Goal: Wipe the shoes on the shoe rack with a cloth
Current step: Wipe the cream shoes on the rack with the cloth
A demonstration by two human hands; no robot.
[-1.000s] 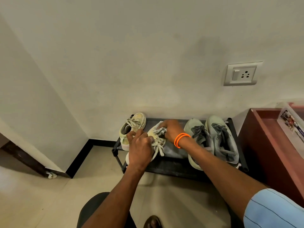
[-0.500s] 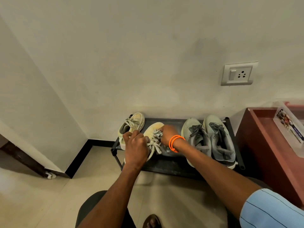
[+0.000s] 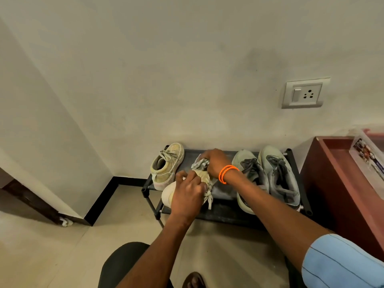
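Note:
A low black shoe rack (image 3: 226,215) stands against the wall. My left hand (image 3: 188,196) grips a cream sneaker (image 3: 169,194) over the rack's front left, its laces hanging down. My right hand (image 3: 216,163), with orange bands at the wrist, holds a crumpled grey cloth (image 3: 200,164) against the toe end of that sneaker. The matching cream sneaker (image 3: 167,166) sits on the rack at the far left. Two grey-green sneakers (image 3: 270,175) lie side by side on the right half of the rack.
A reddish-brown cabinet (image 3: 340,190) stands right of the rack, with a clear plastic box (image 3: 369,156) on it. A wall socket (image 3: 304,94) sits above. A wall corner with black skirting (image 3: 99,202) lies to the left. My knee and foot are on the tiled floor below.
My right hand has moved with the cloth from near the laces up to the toe end of the held sneaker. My left hand has stayed on the sneaker.

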